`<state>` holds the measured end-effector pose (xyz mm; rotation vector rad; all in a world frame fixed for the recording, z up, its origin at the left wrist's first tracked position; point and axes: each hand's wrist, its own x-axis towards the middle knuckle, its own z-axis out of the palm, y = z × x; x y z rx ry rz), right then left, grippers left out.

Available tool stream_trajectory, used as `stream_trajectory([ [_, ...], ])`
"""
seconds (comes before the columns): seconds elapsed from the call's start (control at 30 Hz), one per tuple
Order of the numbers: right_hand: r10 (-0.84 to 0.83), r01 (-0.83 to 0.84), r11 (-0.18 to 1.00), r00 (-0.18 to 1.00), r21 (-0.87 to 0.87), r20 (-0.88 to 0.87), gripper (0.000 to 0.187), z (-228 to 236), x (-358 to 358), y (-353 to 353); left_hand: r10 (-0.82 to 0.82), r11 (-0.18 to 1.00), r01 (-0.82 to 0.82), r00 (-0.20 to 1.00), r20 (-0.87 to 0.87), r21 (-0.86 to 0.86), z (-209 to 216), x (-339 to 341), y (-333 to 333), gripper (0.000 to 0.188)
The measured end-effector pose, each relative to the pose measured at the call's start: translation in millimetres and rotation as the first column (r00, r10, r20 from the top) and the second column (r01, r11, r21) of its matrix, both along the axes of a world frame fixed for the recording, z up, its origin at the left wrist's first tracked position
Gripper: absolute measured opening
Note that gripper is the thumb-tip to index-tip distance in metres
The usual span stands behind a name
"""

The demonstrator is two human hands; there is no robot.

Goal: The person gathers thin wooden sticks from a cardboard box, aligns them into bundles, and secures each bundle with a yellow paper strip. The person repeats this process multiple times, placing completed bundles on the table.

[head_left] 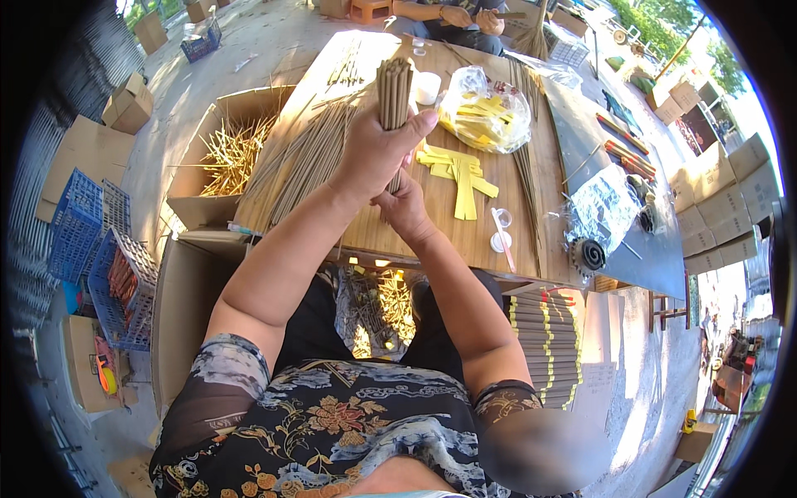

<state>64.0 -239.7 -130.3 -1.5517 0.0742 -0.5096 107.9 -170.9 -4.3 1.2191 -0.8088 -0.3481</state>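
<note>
A bundle of brown incense sticks [394, 87] stands upright above the table, its ends level at the top. My left hand [371, 151] is wrapped round it, thumb across the front. Lower down, my right hand [404, 207] closes round the bundle's lower part, which is mostly hidden behind my hands. Many loose incense sticks [307, 158] lie spread on the wooden table [415, 236] to the left. Yellow paper strips [462, 183] lie just right of my hands, below a clear plastic bag [486, 116] of more strips.
Left of the table is a cardboard box [193, 178] with yellowish sticks; blue crates [75, 224] stand farther left. A small white lid [501, 241] and pink stick lie near the front edge. Banded bundles [544, 344] lie below right. Another person's hands [473, 18] are across the table.
</note>
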Motion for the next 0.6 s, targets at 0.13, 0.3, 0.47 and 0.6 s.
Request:
stream_trajectory([
  [0.13,0.04,-0.028,0.997,0.984,0.075,-0.172,0.018,46,-28,16,-0.123,0.988,0.1,0.97,-0.208,-0.118,23,-1,8,0.024],
  [0.3,0.171,-0.123,0.973,0.953,0.194,-0.251,0.018,70,-51,40,-0.212,0.973,0.155,0.894,-0.395,-0.173,19,4,25,0.019],
  [0.47,0.216,-0.164,0.97,0.922,0.181,-0.322,0.018,73,-62,46,-0.153,0.987,0.102,0.852,-0.501,-0.128,4,-22,40,0.023],
  [0.6,0.134,-0.101,0.987,0.948,0.129,-0.289,0.015,78,-76,60,-0.122,0.985,0.049,0.88,-0.46,-0.167,26,-21,44,0.023],
])
